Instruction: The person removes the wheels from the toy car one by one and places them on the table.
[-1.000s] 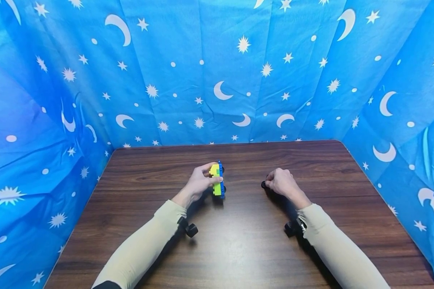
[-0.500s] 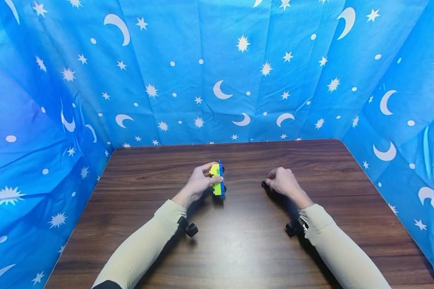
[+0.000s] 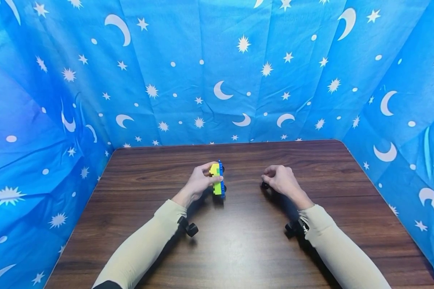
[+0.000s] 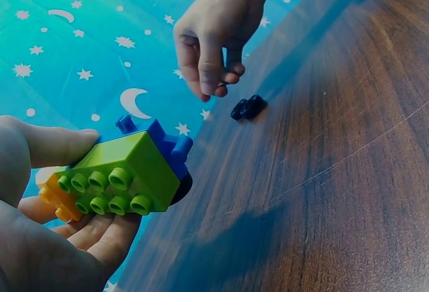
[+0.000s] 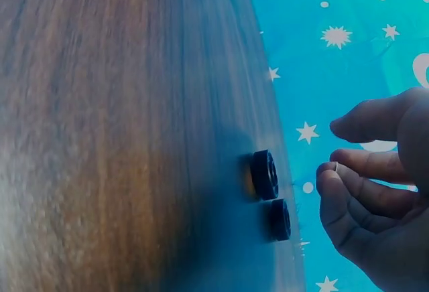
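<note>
My left hand (image 3: 197,184) grips a toy car (image 4: 127,171) built of blocks, tipped on its side. The car has a lime-green studded block, a yellow-orange block at one end and a blue base with black wheels. My right hand (image 3: 283,179) hovers just over two loose black toy wheels (image 4: 248,107) on the table, its fingers loosely bent and holding nothing. In the right wrist view, the nearer-to-centre wheel (image 5: 265,174) stands beside a second wheel (image 5: 281,220). A gap shows between thumb and fingers (image 5: 362,185), which are apart from both wheels.
The brown wood-grain table (image 3: 235,241) reaches back to a blue curtain (image 3: 224,60) with moons and stars, which hangs on the left and right too. Black wrist cameras, one (image 3: 191,229) on the left and another (image 3: 291,228) on the right, hang low over the table.
My right fingertips have risen slightly away from the wheels and now sit above them, with the hand shifted a little farther back. The left hand holds the toy car in the same place.
</note>
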`<state>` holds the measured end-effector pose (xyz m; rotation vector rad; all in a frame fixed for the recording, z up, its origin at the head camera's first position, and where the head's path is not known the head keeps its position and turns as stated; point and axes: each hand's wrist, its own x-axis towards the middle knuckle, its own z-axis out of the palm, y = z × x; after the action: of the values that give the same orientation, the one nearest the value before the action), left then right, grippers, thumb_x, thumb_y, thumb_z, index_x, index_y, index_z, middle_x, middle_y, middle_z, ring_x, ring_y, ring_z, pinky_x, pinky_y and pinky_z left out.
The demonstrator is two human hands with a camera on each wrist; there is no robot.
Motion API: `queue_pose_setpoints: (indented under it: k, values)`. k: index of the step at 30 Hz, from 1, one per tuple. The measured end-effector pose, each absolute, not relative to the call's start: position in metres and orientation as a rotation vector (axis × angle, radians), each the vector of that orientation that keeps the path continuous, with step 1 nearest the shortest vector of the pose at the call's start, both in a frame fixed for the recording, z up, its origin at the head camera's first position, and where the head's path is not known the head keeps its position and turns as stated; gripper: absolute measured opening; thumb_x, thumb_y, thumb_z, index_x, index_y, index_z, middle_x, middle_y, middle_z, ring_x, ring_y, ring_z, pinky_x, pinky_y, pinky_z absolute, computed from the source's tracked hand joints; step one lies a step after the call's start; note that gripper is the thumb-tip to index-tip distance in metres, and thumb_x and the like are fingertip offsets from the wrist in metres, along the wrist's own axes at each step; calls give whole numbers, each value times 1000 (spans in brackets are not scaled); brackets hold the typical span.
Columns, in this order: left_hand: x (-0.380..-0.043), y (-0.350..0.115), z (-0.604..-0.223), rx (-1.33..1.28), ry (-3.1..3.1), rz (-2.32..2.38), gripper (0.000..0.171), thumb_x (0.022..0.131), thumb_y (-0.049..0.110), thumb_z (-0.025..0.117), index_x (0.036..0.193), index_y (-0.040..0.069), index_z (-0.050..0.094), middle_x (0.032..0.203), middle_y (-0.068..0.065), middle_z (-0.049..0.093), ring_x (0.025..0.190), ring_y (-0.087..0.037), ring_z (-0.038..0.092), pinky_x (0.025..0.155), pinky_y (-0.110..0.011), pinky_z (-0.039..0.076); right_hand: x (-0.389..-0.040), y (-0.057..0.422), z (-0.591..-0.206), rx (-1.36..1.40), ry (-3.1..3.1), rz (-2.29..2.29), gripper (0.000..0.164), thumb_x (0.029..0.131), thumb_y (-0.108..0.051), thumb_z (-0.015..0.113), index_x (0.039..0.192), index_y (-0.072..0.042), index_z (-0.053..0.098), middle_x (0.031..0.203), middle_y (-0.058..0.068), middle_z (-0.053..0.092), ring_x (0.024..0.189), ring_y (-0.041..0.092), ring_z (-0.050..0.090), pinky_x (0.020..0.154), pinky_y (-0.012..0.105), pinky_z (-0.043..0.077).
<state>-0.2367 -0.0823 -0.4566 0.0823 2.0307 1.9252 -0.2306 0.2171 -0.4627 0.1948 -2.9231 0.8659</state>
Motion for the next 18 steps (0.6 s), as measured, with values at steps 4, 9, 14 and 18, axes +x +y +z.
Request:
queue_pose_setpoints:
  k: [4, 9, 14, 18]
  values:
    - [-237, -82, -457, 84, 2033, 1919, 62, 86, 6, 73, 142, 17, 49, 125, -18, 59, 103, -23, 62, 93, -44, 53, -228, 215, -461, 237, -2862, 904, 23, 87, -28, 70, 101, -10, 72, 86, 3, 74, 79, 20, 67, 72, 40, 52]
    - [-236, -82, -457, 84, 2028, 1915, 62, 86, 7, 72, 143, 17, 48, 126, -18, 58, 105, -24, 62, 94, -45, 52, -226, 210, -457, 263, -2791, 931, 23, 86, -29, 71, 100, -11, 73, 83, 2, 74, 75, 18, 67, 72, 40, 53]
    - [-237, -83, -458, 76, 2024, 1915, 63, 86, 6, 73, 142, 17, 48, 126, -18, 58, 106, -25, 61, 96, -46, 52, -224, 205, -453, 298, -2756, 957, 25, 86, -28, 72, 103, -9, 72, 84, 2, 73, 76, 17, 67, 71, 40, 53]
    - [-238, -83, -458, 75, 2028, 1920, 63, 86, 6, 73, 143, 17, 48, 126, -18, 58, 107, -25, 62, 96, -46, 52, -222, 199, -448, 348, -2735, 986, 25, 84, -26, 74, 103, -10, 72, 84, 1, 73, 74, 15, 66, 67, 34, 52]
